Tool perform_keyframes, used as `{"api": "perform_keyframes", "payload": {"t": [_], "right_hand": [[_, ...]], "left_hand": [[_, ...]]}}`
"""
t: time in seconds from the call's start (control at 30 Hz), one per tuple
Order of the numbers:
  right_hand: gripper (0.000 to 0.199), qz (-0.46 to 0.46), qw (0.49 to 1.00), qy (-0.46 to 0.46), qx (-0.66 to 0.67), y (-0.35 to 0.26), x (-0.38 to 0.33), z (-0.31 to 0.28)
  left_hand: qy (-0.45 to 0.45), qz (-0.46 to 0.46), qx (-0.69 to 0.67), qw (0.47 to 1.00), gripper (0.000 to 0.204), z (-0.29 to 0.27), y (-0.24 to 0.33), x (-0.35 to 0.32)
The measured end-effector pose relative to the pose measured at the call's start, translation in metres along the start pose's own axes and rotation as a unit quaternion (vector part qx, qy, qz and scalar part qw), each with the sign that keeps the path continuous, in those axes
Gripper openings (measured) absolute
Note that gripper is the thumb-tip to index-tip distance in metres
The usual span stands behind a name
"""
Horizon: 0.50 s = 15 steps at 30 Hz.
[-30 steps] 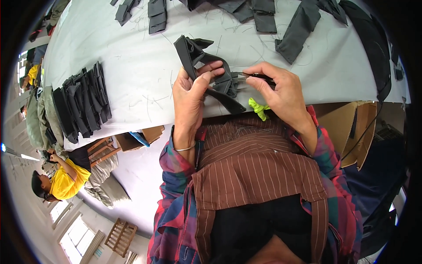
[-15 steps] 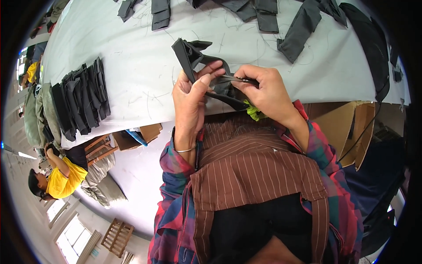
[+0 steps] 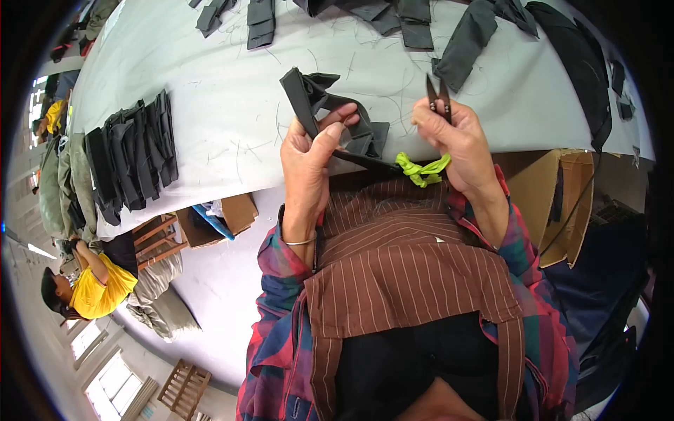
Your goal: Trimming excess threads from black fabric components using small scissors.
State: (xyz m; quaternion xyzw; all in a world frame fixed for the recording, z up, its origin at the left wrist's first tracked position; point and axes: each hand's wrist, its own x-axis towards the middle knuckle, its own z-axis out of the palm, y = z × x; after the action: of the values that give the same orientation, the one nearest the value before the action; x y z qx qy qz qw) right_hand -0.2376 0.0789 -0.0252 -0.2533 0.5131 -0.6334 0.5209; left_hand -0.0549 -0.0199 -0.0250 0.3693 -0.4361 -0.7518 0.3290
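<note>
My left hand [image 3: 307, 158] grips a dark grey cloth piece [image 3: 302, 98], whose folded end stands up beyond the thumb while the rest loops round the fingers. In my right hand [image 3: 460, 140] is a pair of thread snips [image 3: 439, 98], the two dark blades pointing away from me and slightly parted, clear of the cloth. Between my hands, at the table's near edge, shows a knotted bright yellow-green strip [image 3: 421, 170]; what it is tied to is hidden.
Folded dark pieces stand in a row [image 3: 133, 158] at the left of the white-covered table [image 3: 225, 91]. More dark strips [image 3: 467, 42] and loose threads lie along the far side. A black bag-like item [image 3: 572, 70] is at right, above a cardboard box [image 3: 569, 203]. A person in yellow [image 3: 102, 288] sits at left.
My right hand has drawn the snips away from the cloth to the right and turned their blades upward in the picture. The left hand keeps its hold on the cloth; the yellow-green strip shows more fully.
</note>
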Motion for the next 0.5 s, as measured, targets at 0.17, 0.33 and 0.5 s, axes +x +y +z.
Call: {"api": "perform_keyframes", "payload": {"t": [0.17, 0.33, 0.5], "right_hand": [[0.027, -0.132, 0.953, 0.146, -0.228, -0.001, 0.003, -0.013], [0.028, -0.221, 0.930, 0.085, -0.280, -0.003, -0.009, 0.007], [0.018, -0.175, 0.931, -0.013, -0.321, 0.002, -0.021, 0.028]], "left_hand": [[0.011, -0.007, -0.056, 0.998, 0.039, -0.005, 0.003, -0.006], [0.018, -0.016, -0.105, 0.994, 0.041, -0.014, 0.001, -0.011], [0.026, -0.016, -0.124, 0.992, 0.043, -0.016, 0.005, -0.014]]}}
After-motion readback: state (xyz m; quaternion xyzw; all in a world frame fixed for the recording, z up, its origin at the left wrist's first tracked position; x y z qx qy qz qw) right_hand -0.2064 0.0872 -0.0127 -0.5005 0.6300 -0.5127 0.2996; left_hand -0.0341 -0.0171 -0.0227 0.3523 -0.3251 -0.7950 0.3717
